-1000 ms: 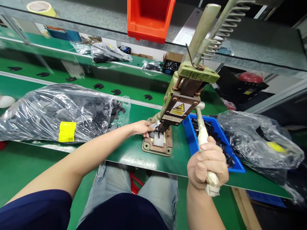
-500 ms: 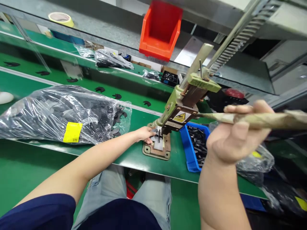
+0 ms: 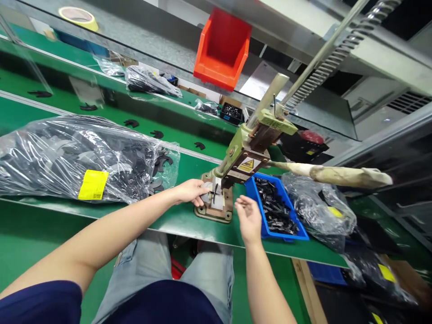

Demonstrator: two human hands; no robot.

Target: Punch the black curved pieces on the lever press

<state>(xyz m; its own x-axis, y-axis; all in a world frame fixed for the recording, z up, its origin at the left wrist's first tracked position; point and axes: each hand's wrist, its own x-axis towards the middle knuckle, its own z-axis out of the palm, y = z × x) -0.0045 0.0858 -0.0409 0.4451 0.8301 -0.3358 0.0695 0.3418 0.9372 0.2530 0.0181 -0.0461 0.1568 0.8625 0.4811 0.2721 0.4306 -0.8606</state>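
At the base of a green hand-lever press (image 3: 240, 146), my left hand (image 3: 189, 192) pinches a grey curved plastic piece (image 3: 205, 192). The piece lies at the left of the metal fixture (image 3: 218, 202), where a slim black part (image 3: 215, 193) stands under the press head. My right hand (image 3: 249, 219) is just right of the base, beside a blue bin (image 3: 305, 235). Its fingers are loosely bent and apart, with nothing visible in them. The press's wrapped lever (image 3: 340, 174) sticks out to the right, untouched.
A clear bag (image 3: 67, 153) of grey curved pieces lies at left. Small black parts fill the blue bin, with another plastic bag (image 3: 317, 207) beyond it. Curved pieces lie along the green belt (image 3: 116, 137) behind. A red bin (image 3: 221, 49) and tape roll (image 3: 78, 18) sit on the shelf.
My right hand has let go of the lever and come down and left beside the press base. The left hand stays at the fixture with the grey piece. The view has shifted slightly.
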